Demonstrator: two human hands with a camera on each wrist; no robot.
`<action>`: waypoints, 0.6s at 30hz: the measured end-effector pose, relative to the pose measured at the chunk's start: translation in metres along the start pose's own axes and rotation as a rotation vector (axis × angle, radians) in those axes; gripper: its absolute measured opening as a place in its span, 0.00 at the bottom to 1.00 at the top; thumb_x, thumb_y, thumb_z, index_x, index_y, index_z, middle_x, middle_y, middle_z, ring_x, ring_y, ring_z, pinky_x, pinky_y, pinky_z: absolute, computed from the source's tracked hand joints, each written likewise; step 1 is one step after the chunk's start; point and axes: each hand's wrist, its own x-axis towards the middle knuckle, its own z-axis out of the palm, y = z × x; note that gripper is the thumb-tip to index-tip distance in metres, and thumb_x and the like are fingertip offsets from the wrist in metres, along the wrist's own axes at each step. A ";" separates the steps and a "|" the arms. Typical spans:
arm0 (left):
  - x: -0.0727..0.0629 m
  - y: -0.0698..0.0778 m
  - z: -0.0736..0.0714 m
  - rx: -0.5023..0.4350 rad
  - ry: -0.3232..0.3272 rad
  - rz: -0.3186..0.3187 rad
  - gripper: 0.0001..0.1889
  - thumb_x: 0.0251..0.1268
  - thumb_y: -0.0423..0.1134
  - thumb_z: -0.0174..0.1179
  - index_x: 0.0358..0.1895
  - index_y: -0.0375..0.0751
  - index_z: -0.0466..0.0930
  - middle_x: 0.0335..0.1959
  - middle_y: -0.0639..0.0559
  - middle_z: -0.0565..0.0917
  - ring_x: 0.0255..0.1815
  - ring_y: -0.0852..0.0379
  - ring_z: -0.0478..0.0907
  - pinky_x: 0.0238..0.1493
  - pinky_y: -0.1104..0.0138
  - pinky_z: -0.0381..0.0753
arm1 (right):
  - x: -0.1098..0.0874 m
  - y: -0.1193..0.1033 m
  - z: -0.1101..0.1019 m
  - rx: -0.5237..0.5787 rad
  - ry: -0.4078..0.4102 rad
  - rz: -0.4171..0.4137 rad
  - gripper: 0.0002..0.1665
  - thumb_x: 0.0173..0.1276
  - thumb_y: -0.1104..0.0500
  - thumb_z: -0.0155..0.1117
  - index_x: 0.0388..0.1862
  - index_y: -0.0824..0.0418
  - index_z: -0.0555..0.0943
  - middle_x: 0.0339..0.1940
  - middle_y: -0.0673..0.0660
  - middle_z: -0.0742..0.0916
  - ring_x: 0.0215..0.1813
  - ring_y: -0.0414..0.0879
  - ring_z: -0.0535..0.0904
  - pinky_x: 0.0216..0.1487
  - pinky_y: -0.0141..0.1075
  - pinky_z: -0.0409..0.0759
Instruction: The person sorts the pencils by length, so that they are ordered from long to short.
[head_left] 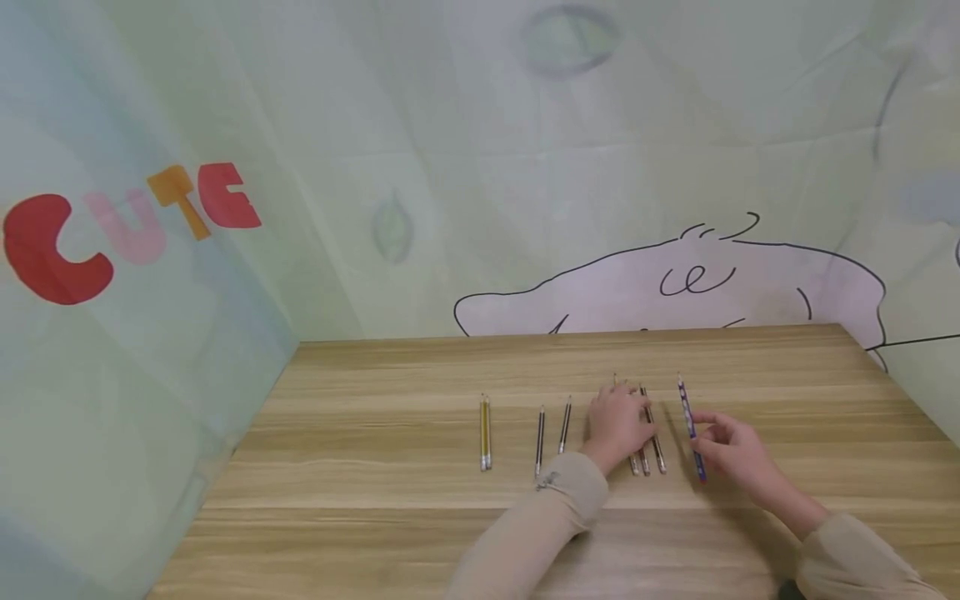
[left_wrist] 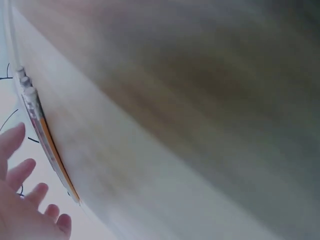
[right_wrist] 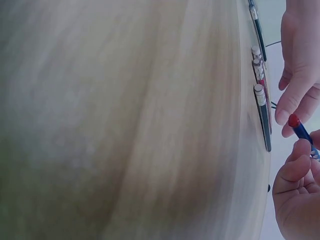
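Note:
A blue-and-white patterned pencil (head_left: 686,403) with a red end is pinched between the thumb and fingers of my right hand (head_left: 738,454). It looks raised off the table; its red end (right_wrist: 294,120) shows in the right wrist view. My left hand (head_left: 618,421) hovers above a group of pencils (head_left: 643,462), partly covering them. Its fingers (left_wrist: 22,172) are spread and loosely bent in the left wrist view, with nothing between them. A dark pencil (head_left: 655,429) lies at the right of that group, between the two hands.
Left of the left hand, two dark pencils (head_left: 540,442) lie apart on the wooden table (head_left: 360,483). Farther left, two yellow pencils (head_left: 484,433) lie side by side. A printed cloth backdrop (head_left: 337,208) stands behind the table's back edge.

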 end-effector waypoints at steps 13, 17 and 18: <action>-0.002 -0.005 0.000 0.117 -0.168 0.209 0.27 0.50 0.63 0.54 0.54 0.62 0.70 0.62 0.64 0.66 0.69 0.54 0.51 0.64 0.57 0.58 | 0.000 0.001 -0.002 -0.017 -0.010 0.024 0.25 0.60 0.66 0.53 0.55 0.75 0.64 0.22 0.50 0.76 0.18 0.36 0.67 0.17 0.30 0.68; -0.002 -0.005 0.000 0.123 -0.179 0.205 0.26 0.50 0.63 0.54 0.54 0.62 0.70 0.62 0.65 0.67 0.69 0.54 0.51 0.64 0.58 0.57 | -0.001 0.001 -0.002 -0.022 -0.004 0.023 0.25 0.60 0.66 0.53 0.55 0.75 0.65 0.21 0.50 0.75 0.17 0.36 0.67 0.16 0.30 0.68; -0.003 -0.005 0.000 0.125 -0.177 0.207 0.26 0.50 0.64 0.53 0.54 0.63 0.70 0.62 0.65 0.67 0.69 0.53 0.51 0.64 0.57 0.58 | -0.001 0.001 -0.002 -0.025 -0.002 0.022 0.25 0.60 0.66 0.53 0.55 0.75 0.65 0.21 0.50 0.75 0.17 0.36 0.67 0.16 0.30 0.68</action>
